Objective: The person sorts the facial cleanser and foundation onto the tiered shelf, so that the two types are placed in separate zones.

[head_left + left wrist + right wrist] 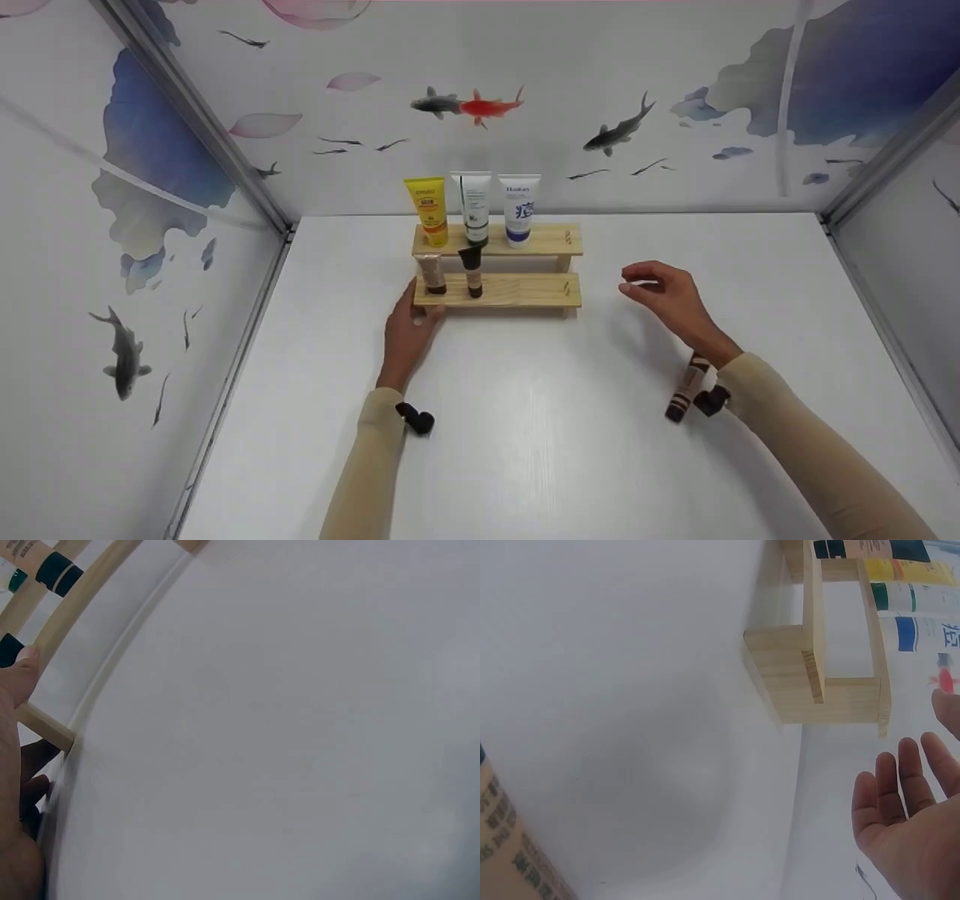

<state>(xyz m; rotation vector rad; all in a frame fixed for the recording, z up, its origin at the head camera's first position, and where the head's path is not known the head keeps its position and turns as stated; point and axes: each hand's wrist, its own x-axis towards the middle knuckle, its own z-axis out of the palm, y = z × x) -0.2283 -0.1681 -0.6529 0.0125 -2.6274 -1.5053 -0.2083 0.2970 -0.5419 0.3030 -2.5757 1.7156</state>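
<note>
My left hand [409, 334] grips the left end of a two-step wooden display rack [525, 291], thumb on the lower step's front edge and fingers around its side. On that step stand a small pinkish tube [431, 274] and a dark-topped beige tube [473, 274]. The upper step bears a yellow tube [430, 212], a white tube with a dark green cap [475, 210] and a white tube with a blue band [519, 210]. To the right of the rack, my right hand [670, 298] hovers with nothing in it, fingers loosely bent and apart in the right wrist view [907, 821].
A brown-and-beige tube [686, 388] lies on the white table [517, 435] beneath my right forearm, close to the wrist camera [712, 400]. Behind the rack rises a white panel [570, 60] printed with fish. Similar panels border the left and right sides.
</note>
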